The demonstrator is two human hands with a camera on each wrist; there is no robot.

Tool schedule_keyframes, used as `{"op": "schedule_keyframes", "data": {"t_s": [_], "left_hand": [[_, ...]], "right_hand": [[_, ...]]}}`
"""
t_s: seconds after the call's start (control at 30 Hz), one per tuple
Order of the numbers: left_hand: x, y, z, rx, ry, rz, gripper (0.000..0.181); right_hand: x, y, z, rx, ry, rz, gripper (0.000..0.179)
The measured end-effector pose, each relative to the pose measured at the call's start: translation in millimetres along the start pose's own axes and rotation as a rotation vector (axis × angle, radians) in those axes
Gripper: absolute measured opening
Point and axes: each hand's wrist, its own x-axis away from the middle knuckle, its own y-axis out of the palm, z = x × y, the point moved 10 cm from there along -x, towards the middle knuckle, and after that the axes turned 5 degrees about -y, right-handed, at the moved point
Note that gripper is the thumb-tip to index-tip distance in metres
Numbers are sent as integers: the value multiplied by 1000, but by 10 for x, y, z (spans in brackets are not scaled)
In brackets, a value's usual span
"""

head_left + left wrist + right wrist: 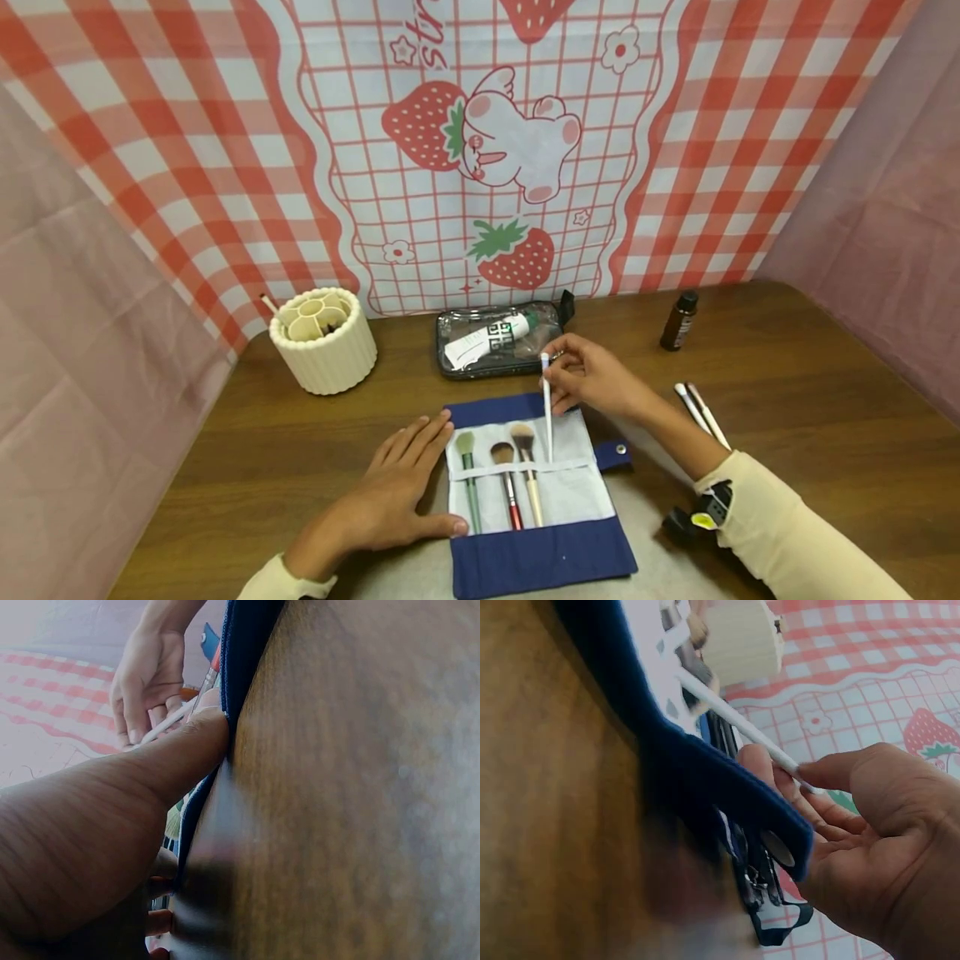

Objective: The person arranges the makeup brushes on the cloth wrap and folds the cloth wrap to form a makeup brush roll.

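Observation:
A navy brush roll (543, 552) with a pale lining lies unfolded on the table. Under its white elastic band sit a green makeup brush (468, 467), a red-handled one (510, 487) and a cream-handled one (531, 475). My right hand (588, 379) pinches a slim white makeup brush (548, 417) near its upper end; the lower end meets the band, right of the other brushes. In the right wrist view, thumb and fingers grip this white brush (742, 726). My left hand (401, 479) lies with extended fingers along the roll's left edge, its thumb (199, 739) on the edge.
Behind the roll lies a clear pouch (498, 340) holding a white tube. A cream ribbed holder (324, 354) stands at the back left, a dark bottle (679, 321) at the back right. Loose brushes (701, 412) lie beside my right forearm. The roll's snap strap (615, 454) sticks out rightward.

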Motion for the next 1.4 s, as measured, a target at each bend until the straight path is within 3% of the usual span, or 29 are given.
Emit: {"op": "schedule_keyframes", "data": {"t_s": [0.27,0.53,0.9,1.0,1.13,1.3,1.4], "left_hand": [[5,-7,8,1,1,0,114],[5,-21,27,11,11,10,113],[1,-43,59,18,30,16,112],[4,-50,71,20,38,19,112],[4,-50,69,22,34,17,112],[0,-37,46,17,19,7,113],[0,-23,32,11,13,1,113]], "right_hand": [[111,211,123,105,62,-153,30],[207,313,49,396,-34,-293,20],[321,367,-123,702,-163,-398,3],[338,329,-195,790,-193,-382,7],[372,157,-329,883,-184,-304,12],[436,-235,-531,949,-129,-150,12],[503,-528,-598,1006,-56,-42,13]]}}
